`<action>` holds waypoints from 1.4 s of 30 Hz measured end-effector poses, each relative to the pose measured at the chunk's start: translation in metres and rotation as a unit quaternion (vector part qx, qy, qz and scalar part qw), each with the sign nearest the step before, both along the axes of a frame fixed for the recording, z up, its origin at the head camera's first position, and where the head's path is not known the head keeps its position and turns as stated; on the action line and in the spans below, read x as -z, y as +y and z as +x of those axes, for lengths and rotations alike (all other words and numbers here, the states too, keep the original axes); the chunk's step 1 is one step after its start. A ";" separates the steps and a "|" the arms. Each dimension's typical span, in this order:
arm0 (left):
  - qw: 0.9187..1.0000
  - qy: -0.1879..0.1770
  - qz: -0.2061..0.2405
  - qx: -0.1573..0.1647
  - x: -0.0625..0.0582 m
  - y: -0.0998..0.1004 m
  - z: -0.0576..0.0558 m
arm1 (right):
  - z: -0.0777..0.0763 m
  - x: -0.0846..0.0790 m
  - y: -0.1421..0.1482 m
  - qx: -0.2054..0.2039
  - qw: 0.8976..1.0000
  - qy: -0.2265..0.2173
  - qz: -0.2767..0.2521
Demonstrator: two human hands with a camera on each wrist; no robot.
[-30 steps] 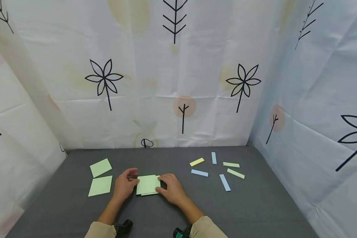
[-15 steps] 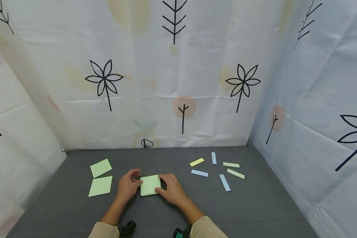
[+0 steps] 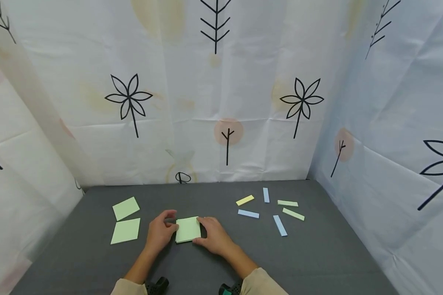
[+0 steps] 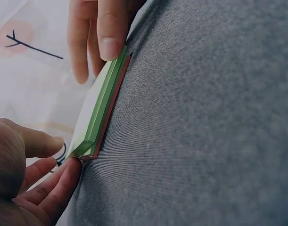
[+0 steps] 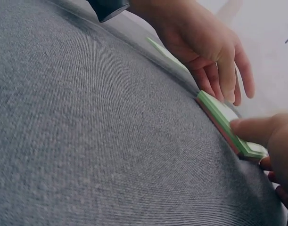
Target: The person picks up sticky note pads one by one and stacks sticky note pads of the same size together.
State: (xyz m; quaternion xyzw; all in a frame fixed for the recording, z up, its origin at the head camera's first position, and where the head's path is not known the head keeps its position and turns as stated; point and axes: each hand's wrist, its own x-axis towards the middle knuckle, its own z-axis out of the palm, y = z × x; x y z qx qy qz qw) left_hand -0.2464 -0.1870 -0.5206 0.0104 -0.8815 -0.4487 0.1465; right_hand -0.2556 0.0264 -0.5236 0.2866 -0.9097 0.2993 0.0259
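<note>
A neat stack of pale green sticky note pads point(image 3: 188, 229) lies flat on the grey table, mid-front in the head view. From the side, the left wrist view shows green layers point(image 4: 103, 101) above a reddish bottom layer point(image 4: 113, 106). My right hand point(image 3: 215, 237) holds the stack at its right side, thumb at the near edge and fingers at the far corner. At the stack's left edge, my left hand point(image 3: 160, 233) touches it with the fingers loosely extended. In the right wrist view my right thumb point(image 5: 257, 129) rests against the stack's edge.
Two green square notes, a farther one point(image 3: 126, 208) and a nearer one point(image 3: 125, 230), lie to the left. Several narrow strips lie to the right, including a yellow strip point(image 3: 245, 200), a blue strip point(image 3: 279, 225) and a green strip point(image 3: 293, 214). White patterned cloth point(image 3: 221, 90) walls surround the table point(image 3: 317, 254).
My left hand has moved right, sliding the protruding upper part of the stack into line with the rest. My right hand has stayed at the right side.
</note>
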 end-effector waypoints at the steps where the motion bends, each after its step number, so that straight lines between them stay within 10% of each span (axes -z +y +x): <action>1: 1.000 0.001 -0.004 0.005 0.000 0.000 0.001 | 0.000 0.000 0.000 0.000 1.000 0.001 0.007; 26: 0.979 0.024 -0.164 0.118 -0.001 0.003 0.027 | 0.011 -0.008 -0.004 0.017 0.991 0.106 0.081; 42: 0.976 0.037 -0.182 0.112 0.001 0.003 0.024 | 0.012 -0.008 -0.004 0.014 0.989 0.126 0.076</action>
